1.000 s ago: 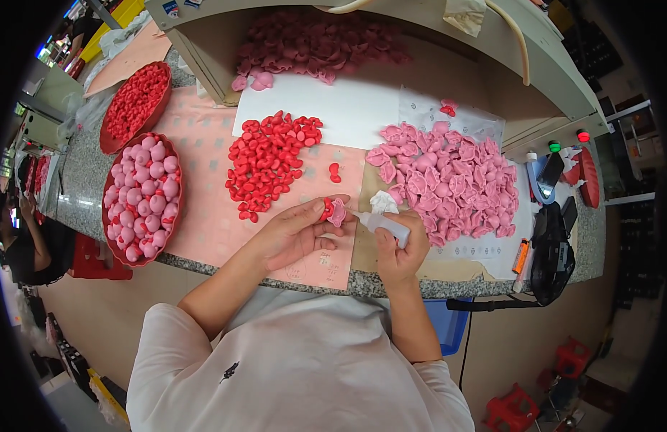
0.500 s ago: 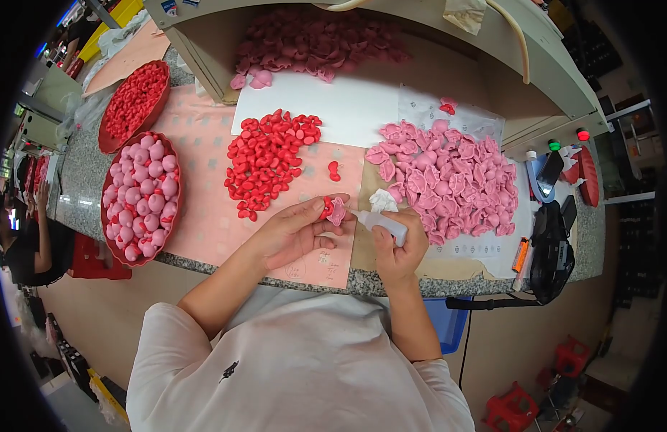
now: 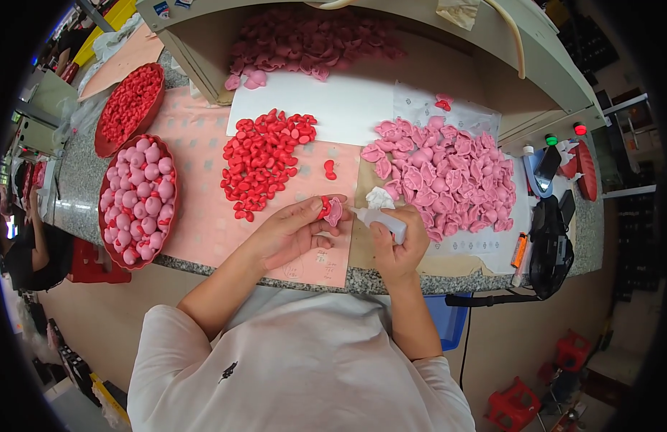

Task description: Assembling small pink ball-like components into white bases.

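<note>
My left hand [image 3: 294,229] pinches a small red plastic piece [image 3: 325,207] together with a pink cupped shell piece [image 3: 335,211] between thumb and fingers; its other fingers are loosely curled. In my right hand [image 3: 403,248] is a small translucent squeeze bottle [image 3: 387,223]. The nozzle points left toward the pink shell, with a small gap between them. Beyond my left hand lies a pile of red bean-shaped pieces [image 3: 265,158], and one red piece [image 3: 330,170] sits apart from it. A heap of pink shell pieces [image 3: 448,180] spreads beyond my right hand, beside a crumpled white tissue [image 3: 380,198].
At left stand a red tray [image 3: 177,209] of pink-and-red balls and a red tray [image 3: 161,90] of small red pieces. A grey hooded booth [image 3: 549,72] rises at the back, with more pink shells [image 3: 312,47] inside. A black fan-like object [image 3: 553,248] and orange tube [image 3: 519,250] lie right.
The bottle's nozzle has drawn back slightly to the right from the pink shell. Both hands otherwise keep their holds, and the whole view has shifted a little.
</note>
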Action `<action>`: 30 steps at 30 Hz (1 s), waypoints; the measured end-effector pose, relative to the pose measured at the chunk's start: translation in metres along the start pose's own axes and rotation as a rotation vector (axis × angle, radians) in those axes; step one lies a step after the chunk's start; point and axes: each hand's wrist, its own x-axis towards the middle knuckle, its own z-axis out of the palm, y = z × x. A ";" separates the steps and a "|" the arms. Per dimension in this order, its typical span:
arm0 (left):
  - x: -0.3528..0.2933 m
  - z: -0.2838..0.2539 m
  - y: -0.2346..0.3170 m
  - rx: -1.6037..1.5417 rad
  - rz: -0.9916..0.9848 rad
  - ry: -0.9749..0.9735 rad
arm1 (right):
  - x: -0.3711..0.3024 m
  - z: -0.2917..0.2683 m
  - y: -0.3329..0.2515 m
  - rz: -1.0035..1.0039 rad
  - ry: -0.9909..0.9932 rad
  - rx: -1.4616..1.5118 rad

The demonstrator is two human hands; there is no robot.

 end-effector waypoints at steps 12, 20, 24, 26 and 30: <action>-0.010 -0.006 0.004 -0.010 -0.011 -0.008 | 0.005 0.010 -0.014 -0.035 -0.029 -0.038; -0.013 -0.011 0.005 -0.014 -0.020 -0.020 | 0.002 0.013 -0.015 -0.017 -0.049 -0.036; -0.013 -0.011 0.004 -0.007 -0.016 -0.015 | 0.002 0.011 -0.014 -0.020 -0.029 -0.006; -0.012 -0.010 0.003 -0.006 -0.015 -0.011 | 0.003 0.011 -0.015 -0.022 -0.028 -0.010; -0.012 -0.008 0.003 -0.017 -0.017 -0.005 | 0.001 0.010 -0.012 -0.008 -0.034 -0.016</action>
